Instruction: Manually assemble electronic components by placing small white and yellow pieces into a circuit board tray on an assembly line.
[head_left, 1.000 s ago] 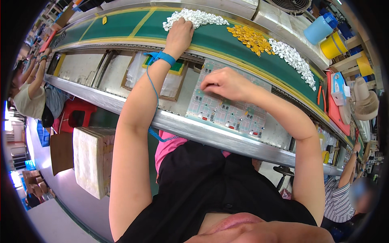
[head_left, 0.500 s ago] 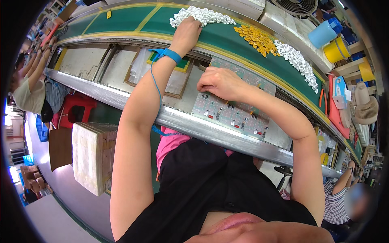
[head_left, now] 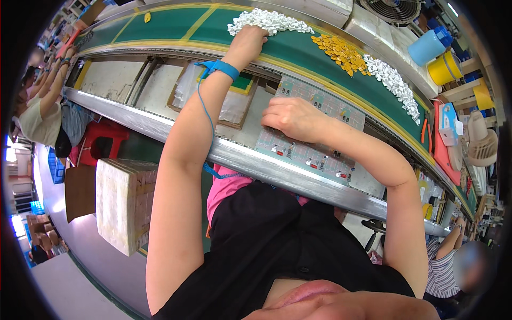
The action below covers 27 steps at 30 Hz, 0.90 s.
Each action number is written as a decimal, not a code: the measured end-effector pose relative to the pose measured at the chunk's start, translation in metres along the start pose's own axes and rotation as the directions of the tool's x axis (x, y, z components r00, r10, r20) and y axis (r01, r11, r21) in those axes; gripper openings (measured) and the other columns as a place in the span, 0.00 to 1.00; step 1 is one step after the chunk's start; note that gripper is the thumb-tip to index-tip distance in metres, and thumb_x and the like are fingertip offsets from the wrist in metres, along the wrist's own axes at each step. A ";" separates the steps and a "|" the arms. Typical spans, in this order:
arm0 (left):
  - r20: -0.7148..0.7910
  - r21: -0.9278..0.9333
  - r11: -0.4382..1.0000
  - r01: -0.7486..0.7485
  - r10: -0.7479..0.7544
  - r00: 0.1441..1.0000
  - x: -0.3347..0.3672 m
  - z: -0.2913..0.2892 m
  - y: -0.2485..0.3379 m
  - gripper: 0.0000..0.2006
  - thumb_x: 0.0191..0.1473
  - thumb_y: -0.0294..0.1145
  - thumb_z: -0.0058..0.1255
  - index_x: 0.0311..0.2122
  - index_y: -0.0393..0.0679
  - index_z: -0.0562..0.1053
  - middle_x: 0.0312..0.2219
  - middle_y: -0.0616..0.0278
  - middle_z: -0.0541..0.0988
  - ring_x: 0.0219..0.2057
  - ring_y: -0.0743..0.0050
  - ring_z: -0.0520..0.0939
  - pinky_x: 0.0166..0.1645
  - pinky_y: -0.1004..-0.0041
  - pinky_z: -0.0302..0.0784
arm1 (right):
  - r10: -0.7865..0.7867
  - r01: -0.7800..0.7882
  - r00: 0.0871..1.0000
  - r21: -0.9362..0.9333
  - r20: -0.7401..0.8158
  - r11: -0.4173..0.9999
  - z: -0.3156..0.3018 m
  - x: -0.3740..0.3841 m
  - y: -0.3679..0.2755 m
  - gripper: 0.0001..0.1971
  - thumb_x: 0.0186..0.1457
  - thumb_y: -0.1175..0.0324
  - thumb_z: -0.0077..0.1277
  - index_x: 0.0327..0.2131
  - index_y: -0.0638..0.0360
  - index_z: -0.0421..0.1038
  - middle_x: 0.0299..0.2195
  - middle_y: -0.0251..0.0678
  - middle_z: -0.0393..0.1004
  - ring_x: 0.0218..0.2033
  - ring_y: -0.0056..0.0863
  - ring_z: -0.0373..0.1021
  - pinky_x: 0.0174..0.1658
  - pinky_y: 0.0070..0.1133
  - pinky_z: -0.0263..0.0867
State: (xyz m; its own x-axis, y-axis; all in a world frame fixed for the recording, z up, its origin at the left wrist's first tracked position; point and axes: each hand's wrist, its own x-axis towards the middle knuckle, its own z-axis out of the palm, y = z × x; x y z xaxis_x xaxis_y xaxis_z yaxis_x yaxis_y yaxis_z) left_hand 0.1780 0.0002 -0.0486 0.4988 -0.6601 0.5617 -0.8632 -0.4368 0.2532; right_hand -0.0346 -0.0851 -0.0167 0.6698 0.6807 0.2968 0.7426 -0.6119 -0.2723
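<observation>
My left hand (head_left: pixel 247 44), wearing a blue wrist strap (head_left: pixel 223 68) with a coiled cord, reaches to the near edge of a heap of small white parts (head_left: pixel 282 22) on the green belt. Its fingertips are hidden by the back of the hand and the heap. Over the left part of a grey-green circuit board (head_left: pixel 333 156) hovers or rests my right hand (head_left: pixel 290 118), its fingers curled together. Whatever they hold is hidden. Small red, black and white components stand along the board's near side. The board lies on the rails in front of me.
Beyond the board, the belt (head_left: pixel 290 50) carries yellow discs (head_left: pixel 341 54) and a second white heap (head_left: pixel 393 85). A metal rail (head_left: pixel 298 173) runs before my body. A blue bottle (head_left: pixel 429 45) and yellow tub (head_left: pixel 444 66) stand far right; a foam block (head_left: pixel 125 205) is at left.
My right hand has shifted slightly over the board, its fingers still curled. My left hand stays at the white heap, with barely any movement.
</observation>
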 end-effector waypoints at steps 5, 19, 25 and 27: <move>0.002 0.024 0.999 -0.027 0.027 1.000 -0.007 -0.001 -0.003 0.07 0.48 0.27 0.48 0.33 0.41 0.76 0.29 0.53 0.76 0.36 0.52 0.74 0.42 0.62 0.70 | 0.051 -0.041 0.986 -0.068 0.161 0.997 -0.010 -0.002 -0.007 0.08 0.39 0.74 0.48 0.28 0.59 0.71 0.30 0.34 0.72 0.35 0.31 0.67 0.36 0.25 0.67; -0.016 0.031 0.993 -0.110 0.110 0.994 -0.005 -0.006 -0.009 0.07 0.42 0.23 0.45 0.29 0.38 0.74 0.27 0.48 0.75 0.37 0.49 0.74 0.41 0.60 0.70 | 0.652 -0.820 0.563 -0.244 -0.507 0.518 -0.093 -0.203 0.060 0.07 0.48 0.73 0.50 0.33 0.58 0.74 0.33 0.38 0.74 0.37 0.37 0.69 0.42 0.28 0.65; 0.320 -0.929 -0.017 0.370 -0.535 0.782 0.009 0.000 -0.019 0.12 0.52 0.24 0.50 0.43 0.38 0.73 0.36 0.53 0.77 0.34 0.72 0.75 0.37 0.78 0.72 | 0.662 -0.913 0.405 -0.236 -0.631 0.334 -0.090 -0.245 0.059 0.07 0.48 0.73 0.49 0.32 0.57 0.75 0.30 0.38 0.74 0.36 0.38 0.69 0.40 0.29 0.65; 0.411 -0.910 -0.299 0.287 -0.561 0.719 0.014 -0.007 -0.031 0.15 0.51 0.22 0.50 0.45 0.35 0.69 0.38 0.50 0.74 0.34 0.67 0.74 0.36 0.79 0.72 | 0.642 -0.911 0.411 -0.311 -0.647 0.270 -0.091 -0.242 0.059 0.06 0.48 0.72 0.49 0.31 0.56 0.75 0.28 0.38 0.73 0.34 0.37 0.69 0.40 0.29 0.66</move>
State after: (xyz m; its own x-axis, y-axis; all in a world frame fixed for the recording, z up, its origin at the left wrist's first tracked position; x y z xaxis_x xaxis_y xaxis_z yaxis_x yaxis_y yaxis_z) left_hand 0.2110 0.0084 -0.0429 0.8748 -0.4805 -0.0617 0.3297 0.4972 0.8026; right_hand -0.1526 -0.3227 -0.0216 0.7547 -0.3737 0.5392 -0.4088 -0.9107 -0.0590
